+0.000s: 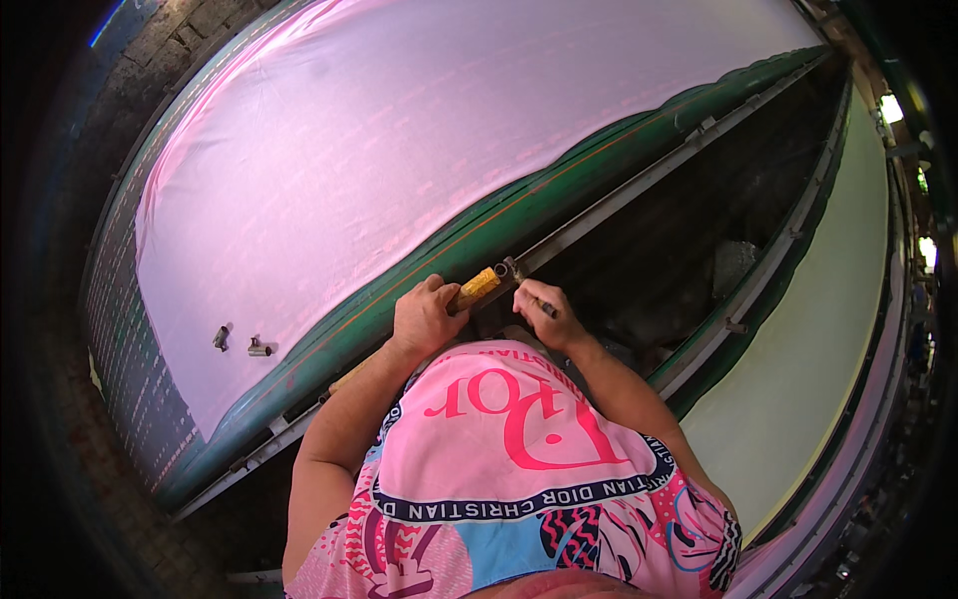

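The left hand [424,317] is clenched around a tool with a yellow wooden handle [477,286], held at the near edge of the long counter [429,262] covered in pale pink cloth [419,150]. The tool's long axis runs up and to the right, along the metal rail [639,185]. The right hand [549,314] pinches a small dark piece just beside the tool's head; that grip is closed. Two small metal cylinders [239,341] lie on the cloth, well apart from the hands
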Action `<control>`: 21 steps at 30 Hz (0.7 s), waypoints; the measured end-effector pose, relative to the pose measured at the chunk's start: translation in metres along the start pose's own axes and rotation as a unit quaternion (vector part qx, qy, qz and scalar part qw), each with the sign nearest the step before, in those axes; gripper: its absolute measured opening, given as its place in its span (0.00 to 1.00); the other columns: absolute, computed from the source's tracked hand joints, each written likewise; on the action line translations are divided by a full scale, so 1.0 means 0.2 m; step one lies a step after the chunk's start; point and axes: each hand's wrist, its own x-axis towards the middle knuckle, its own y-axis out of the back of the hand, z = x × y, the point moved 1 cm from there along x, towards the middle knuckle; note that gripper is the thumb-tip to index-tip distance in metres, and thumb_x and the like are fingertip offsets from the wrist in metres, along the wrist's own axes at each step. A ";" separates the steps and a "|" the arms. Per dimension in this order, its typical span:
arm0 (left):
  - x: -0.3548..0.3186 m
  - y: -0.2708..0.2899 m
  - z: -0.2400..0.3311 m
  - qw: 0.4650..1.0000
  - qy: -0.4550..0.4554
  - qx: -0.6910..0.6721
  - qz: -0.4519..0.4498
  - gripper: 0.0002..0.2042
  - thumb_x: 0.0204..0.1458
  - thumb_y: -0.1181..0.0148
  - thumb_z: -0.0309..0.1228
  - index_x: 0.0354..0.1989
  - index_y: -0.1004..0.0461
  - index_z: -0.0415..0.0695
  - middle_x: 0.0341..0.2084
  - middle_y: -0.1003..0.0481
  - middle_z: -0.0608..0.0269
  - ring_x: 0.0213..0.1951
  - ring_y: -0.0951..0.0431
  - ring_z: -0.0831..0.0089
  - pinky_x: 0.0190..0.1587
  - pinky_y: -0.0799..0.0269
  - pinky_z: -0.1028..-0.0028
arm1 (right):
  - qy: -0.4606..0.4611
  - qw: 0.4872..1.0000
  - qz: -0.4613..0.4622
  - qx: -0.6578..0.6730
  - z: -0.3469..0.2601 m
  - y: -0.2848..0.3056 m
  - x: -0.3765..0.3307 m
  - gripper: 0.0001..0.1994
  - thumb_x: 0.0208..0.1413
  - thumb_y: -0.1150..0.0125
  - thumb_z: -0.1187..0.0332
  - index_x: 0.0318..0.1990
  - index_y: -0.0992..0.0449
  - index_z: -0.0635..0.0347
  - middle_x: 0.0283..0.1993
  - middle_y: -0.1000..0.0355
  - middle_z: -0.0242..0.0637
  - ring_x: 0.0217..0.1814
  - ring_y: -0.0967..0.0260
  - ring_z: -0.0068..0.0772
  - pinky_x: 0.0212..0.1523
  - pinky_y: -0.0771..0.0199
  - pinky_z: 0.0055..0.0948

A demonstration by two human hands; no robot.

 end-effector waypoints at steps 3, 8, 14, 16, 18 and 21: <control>0.00 0.00 -0.01 0.999 -0.024 0.008 0.022 0.16 0.47 0.21 0.37 0.44 0.12 0.47 0.37 0.21 0.57 0.40 0.14 0.53 0.43 0.16 0.55 | -0.029 0.990 0.139 0.018 0.03 -0.02 0.03 0.18 0.80 0.45 0.63 0.35 0.22 0.63 0.30 0.28 0.33 0.32 0.29 0.24 0.34 0.31 0.32; -0.01 0.15 0.11 0.999 -0.020 -0.031 0.032 0.16 0.48 0.23 0.34 0.45 0.14 0.45 0.38 0.21 0.54 0.39 0.14 0.50 0.42 0.16 0.53 | 0.021 0.995 0.099 -0.005 0.04 -0.12 -0.01 0.13 0.81 0.44 0.66 0.42 0.18 0.62 0.33 0.23 0.30 0.33 0.28 0.19 0.34 0.26 0.29; -0.03 0.75 0.03 0.991 0.092 0.021 0.090 0.15 0.61 0.32 0.32 0.55 0.21 0.43 0.42 0.20 0.46 0.43 0.15 0.43 0.45 0.19 0.47 | 0.054 0.967 0.245 0.036 0.04 0.04 -0.04 0.14 0.83 0.47 0.67 0.46 0.18 0.64 0.34 0.25 0.30 0.33 0.31 0.18 0.37 0.27 0.24; -0.07 0.93 -0.19 0.972 0.194 0.087 0.096 0.13 0.65 0.33 0.34 0.53 0.22 0.42 0.45 0.19 0.44 0.45 0.15 0.42 0.47 0.19 0.47 | 0.059 0.965 0.254 0.010 0.02 0.10 -0.05 0.14 0.83 0.48 0.67 0.46 0.18 0.64 0.33 0.27 0.29 0.33 0.31 0.19 0.36 0.28 0.24; -0.22 1.06 -0.54 0.932 0.302 0.152 0.127 0.14 0.67 0.33 0.37 0.53 0.23 0.41 0.47 0.17 0.43 0.47 0.14 0.41 0.50 0.18 0.46 | 0.082 0.963 0.254 -0.026 0.02 0.13 -0.05 0.15 0.83 0.49 0.67 0.46 0.18 0.65 0.32 0.28 0.30 0.31 0.32 0.20 0.35 0.29 0.25; -0.60 1.12 -0.99 0.846 0.478 0.204 0.119 0.21 0.66 0.30 0.44 0.55 0.23 0.40 0.49 0.15 0.39 0.51 0.13 0.38 0.55 0.17 0.44 | 0.107 0.959 0.257 -0.061 -0.02 0.13 -0.06 0.15 0.83 0.49 0.67 0.45 0.19 0.66 0.31 0.28 0.30 0.30 0.32 0.21 0.35 0.30 0.25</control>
